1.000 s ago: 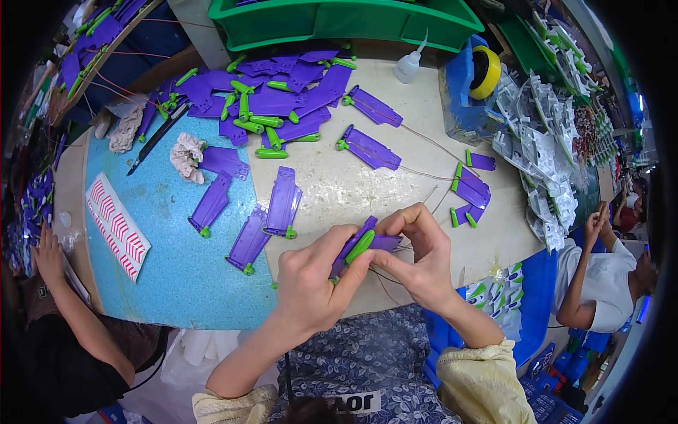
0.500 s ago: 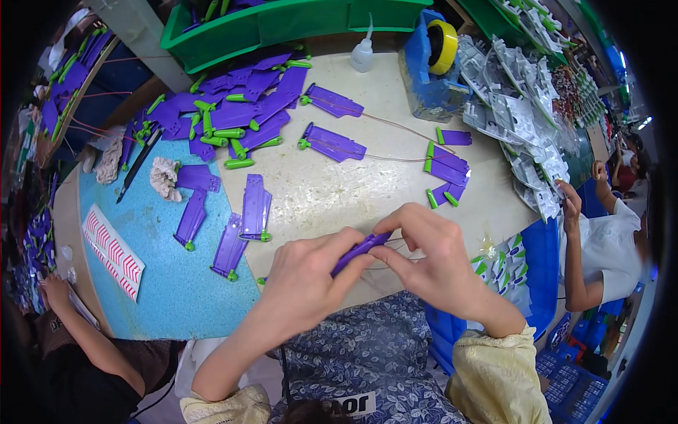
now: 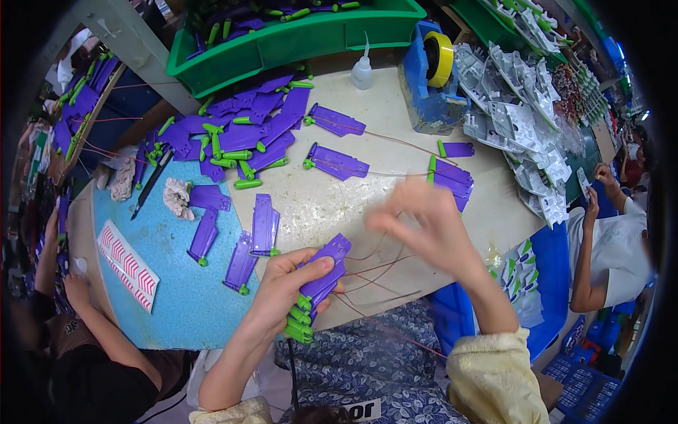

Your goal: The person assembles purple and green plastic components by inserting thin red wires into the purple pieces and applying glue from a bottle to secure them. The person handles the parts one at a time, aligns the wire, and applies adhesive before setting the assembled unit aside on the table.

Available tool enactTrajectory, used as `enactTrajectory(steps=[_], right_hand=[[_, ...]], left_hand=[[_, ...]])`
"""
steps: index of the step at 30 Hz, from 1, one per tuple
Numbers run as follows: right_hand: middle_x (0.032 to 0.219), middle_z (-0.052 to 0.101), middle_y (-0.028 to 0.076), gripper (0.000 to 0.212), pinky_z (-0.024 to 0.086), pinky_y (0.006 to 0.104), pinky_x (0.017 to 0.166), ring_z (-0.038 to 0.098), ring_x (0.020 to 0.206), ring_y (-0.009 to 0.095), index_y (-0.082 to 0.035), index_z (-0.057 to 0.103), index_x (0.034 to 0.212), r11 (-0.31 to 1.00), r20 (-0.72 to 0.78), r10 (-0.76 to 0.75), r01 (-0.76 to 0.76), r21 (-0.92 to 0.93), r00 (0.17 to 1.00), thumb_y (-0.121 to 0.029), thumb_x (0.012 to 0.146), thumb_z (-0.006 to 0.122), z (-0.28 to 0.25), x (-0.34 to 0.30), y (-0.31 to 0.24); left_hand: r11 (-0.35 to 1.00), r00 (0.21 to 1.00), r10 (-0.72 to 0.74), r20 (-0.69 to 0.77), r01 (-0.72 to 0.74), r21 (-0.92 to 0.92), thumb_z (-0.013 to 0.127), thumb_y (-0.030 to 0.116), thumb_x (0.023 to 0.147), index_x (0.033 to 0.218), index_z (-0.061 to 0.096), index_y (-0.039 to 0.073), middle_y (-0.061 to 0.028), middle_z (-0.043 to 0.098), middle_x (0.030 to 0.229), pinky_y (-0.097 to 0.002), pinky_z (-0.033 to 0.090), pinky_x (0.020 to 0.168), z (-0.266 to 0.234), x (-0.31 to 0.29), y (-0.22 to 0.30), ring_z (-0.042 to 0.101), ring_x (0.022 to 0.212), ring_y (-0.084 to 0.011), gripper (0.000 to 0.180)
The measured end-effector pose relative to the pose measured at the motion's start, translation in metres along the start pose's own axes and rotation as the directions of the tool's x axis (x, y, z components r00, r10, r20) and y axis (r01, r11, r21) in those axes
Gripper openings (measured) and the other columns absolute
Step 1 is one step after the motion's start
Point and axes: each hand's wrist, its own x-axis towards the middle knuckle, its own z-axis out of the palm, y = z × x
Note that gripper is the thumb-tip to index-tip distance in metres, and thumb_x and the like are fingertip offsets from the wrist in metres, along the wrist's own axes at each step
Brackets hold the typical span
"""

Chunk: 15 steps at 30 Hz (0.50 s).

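My left hand (image 3: 279,286) grips a small stack of purple wing-shaped plastic pieces (image 3: 325,270), with the thumb flat on the top one. Their green ends (image 3: 300,324) stick out below the fingers. Thin reddish-brown wires (image 3: 374,268) trail from the stack to the right. Above these wires, my right hand (image 3: 424,219) is raised over the table and smeared by motion, so its fingers cannot be made out. Left of the stack, single purple pieces with green tips (image 3: 265,225) lie on the table. Two wired purple pieces (image 3: 339,162) are farther off.
A pile of purple and green pieces (image 3: 247,134) sits before a green bin (image 3: 296,44). Around them are a dropper bottle (image 3: 361,73), a tape dispenser (image 3: 432,99), grey plastic parts (image 3: 512,120), a blue crate (image 3: 558,283) and a striped sheet (image 3: 127,265). Co-workers sit on both sides.
My right hand has come off the purple piece that both hands held and risen up and right. My left hand has turned the stack face-up. The whole view has shifted slightly.
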Motion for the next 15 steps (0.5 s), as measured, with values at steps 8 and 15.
enactTrajectory(steps=[8,15], right_hand=[[0.114,0.062,0.019,0.053,0.045,0.0459,0.093,0.057,0.107,0.037,0.001,0.058,0.124,0.976,-0.092,-0.036,0.016,-0.215,0.995,-0.008,0.076,0.079,0.044,-0.008,0.044],[0.103,0.061,0.019,0.026,0.049,0.0446,0.087,0.058,0.101,0.038,0.002,0.065,0.105,0.766,-0.337,0.181,-0.347,-0.541,0.924,0.0,0.08,0.071,-0.047,-0.053,0.101]], left_hand=[[0.718,0.966,0.24,-0.094,-0.111,0.687,0.071,0.018,0.094,0.104,0.07,0.0,-0.0083,0.073,0.079,-0.0287,0.05,0.053,0.01,-0.022,-0.009,0.064,0.058,-0.0116,0.021],[-0.113,0.761,0.555,0.335,-0.33,0.937,0.071,0.014,0.088,0.108,0.067,0.004,-0.0117,0.068,0.121,-0.0371,0.051,0.06,0.028,0.027,0.011,0.068,0.071,-0.0344,0.022]])
